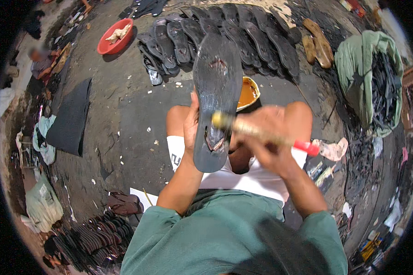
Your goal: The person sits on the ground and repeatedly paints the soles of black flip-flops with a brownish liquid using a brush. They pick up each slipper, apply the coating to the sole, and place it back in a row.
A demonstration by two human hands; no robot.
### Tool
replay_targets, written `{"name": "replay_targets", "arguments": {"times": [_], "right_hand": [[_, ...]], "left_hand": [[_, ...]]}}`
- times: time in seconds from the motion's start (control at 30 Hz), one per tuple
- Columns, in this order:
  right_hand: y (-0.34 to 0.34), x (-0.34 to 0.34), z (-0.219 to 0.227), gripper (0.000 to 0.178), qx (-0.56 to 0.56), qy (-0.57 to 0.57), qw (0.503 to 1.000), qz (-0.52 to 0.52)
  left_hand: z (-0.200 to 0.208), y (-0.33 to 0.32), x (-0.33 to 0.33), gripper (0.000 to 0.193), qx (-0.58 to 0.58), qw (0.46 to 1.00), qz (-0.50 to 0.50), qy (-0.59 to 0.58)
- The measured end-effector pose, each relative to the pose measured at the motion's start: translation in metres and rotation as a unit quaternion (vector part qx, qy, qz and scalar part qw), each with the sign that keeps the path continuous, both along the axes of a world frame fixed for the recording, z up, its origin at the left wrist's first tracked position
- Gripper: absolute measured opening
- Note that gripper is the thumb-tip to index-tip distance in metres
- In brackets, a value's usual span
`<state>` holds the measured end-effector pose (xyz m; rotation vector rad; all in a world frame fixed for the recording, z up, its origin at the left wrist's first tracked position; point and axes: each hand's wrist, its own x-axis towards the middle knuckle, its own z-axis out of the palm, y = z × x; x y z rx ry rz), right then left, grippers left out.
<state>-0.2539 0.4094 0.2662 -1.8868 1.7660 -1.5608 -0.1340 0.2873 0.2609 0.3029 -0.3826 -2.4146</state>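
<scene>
My left hand [192, 123] grips a black sandal sole [217, 87] along its left edge and holds it up, heel end toward me. Wet, shiny patches show on the sole, and strap ends lie in its openings. My right hand [268, 133], smeared by motion, is closed round a brush [250, 129] with a red handle end. The brush's yellow tip is over the lower part of the sole; whether it touches is blurred. Partly hidden behind the sole stands a bowl [258, 95] of amber liquid, likely glue.
Rows of black sandals [236, 39] lie beyond my knees. A red basin [116, 36] is at the far left, wooden foot forms [320, 43] at the far right. A green sack [353, 73] of black strips stands right. Stacked soles [96, 238] lie near left. Someone [43, 64] sits far left.
</scene>
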Motion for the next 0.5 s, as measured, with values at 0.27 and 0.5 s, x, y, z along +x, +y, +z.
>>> {"name": "replay_targets", "arguments": {"times": [0.27,0.5], "right_hand": [[0.006,0.013,-0.009,0.034,-0.037,0.134,0.99,0.016],[0.025,0.033,-0.005,0.021,-0.009,0.158,0.986,0.057]], "left_hand": [[-0.019,-0.036,0.001,0.053,-0.042,0.993,-0.034,0.103],[-0.011,-0.034,-0.003,0.051,-0.033,0.994,0.001,0.1]]}}
